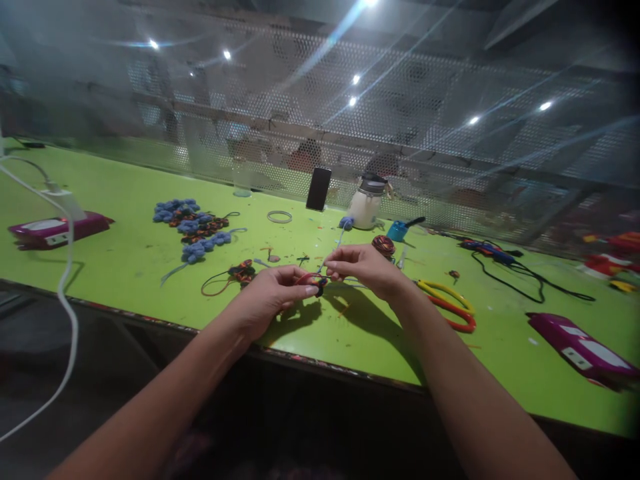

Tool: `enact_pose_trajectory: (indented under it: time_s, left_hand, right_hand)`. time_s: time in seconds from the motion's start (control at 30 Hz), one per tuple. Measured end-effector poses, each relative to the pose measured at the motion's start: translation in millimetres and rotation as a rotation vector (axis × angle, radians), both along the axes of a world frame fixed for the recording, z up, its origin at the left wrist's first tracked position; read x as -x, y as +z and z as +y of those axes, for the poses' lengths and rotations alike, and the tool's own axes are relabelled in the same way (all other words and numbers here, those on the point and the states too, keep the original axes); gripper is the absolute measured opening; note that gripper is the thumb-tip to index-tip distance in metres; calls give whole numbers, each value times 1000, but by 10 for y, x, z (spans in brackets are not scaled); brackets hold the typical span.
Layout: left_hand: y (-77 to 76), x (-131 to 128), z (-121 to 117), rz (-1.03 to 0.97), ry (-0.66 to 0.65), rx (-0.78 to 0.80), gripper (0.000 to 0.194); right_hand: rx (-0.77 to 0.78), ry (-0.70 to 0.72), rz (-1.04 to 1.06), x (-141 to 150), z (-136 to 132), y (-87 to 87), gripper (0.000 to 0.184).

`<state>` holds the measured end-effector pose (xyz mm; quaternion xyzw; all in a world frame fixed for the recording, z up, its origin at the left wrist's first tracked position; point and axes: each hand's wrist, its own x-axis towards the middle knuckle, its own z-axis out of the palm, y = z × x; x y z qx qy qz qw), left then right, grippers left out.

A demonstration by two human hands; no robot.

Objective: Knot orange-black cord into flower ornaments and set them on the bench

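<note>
Fingers (304, 291) of the left hand (263, 299) pinch a small dark knotted piece (321, 287) just above the bench (320, 333), while those of the right hand (369, 268) close together, seemingly on a pale strand (342, 235), whose over-tight pull or a slackened pinch could let loops slip.

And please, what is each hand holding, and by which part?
The left hand pinches a small, dark multicoloured yarn piece by its left side. The right hand seems to pinch something thin and pale; which part cannot be told.
</note>
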<state>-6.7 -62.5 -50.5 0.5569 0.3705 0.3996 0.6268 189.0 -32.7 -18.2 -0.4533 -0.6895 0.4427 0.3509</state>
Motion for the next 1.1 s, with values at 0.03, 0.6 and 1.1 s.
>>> enact_pose_trajectory:
  time_s: [0.03, 0.6, 1.1]
  left_hand:
    - [7, -4, -8, 24, -5, -14, 24]
    - [17, 10, -10, 82, -63, -13, 20]
    - [122, -26, -56, 180, -48, -128, 15]
  right_hand:
    - [-6, 3, -27, 2, 5, -8, 18]
    - [-83, 37, -216, 66, -5, -78, 17]
    - [-229, -117, -472, -116, 158, 74, 18]
